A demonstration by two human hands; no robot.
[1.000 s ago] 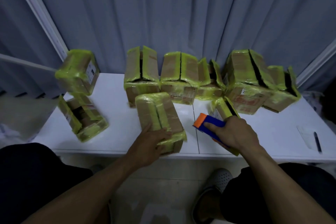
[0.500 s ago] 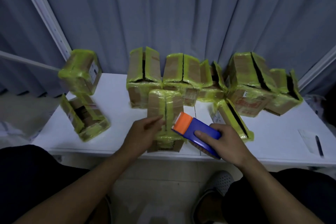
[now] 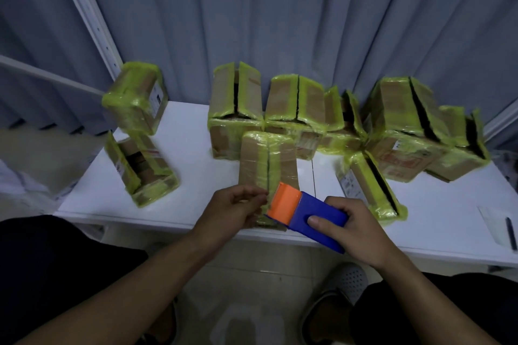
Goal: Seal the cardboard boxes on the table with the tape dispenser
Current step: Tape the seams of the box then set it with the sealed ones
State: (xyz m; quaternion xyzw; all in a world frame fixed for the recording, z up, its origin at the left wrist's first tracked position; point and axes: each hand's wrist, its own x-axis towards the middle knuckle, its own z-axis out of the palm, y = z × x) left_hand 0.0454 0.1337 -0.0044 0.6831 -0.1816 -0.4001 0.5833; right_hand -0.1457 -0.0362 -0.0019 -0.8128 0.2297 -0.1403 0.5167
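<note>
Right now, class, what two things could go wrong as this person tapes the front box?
The front box sits at the table edge, so dragging the tape dispenser toward the body could pull it off. The fingers of the left hand are beside its orange end and may get nicked.

Front box [image 3: 252,168]: matt brown cardboard; I see glossy, wrinkled yellow-green tape [image 3: 260,154] on it.
Tape dispenser [image 3: 316,218]: smooth plastic, blue and orange, faint sheen.
Table [image 3: 185,176]: smooth white top, I read satin.
Curtain [image 3: 280,22]: matt grey cloth.
</note>
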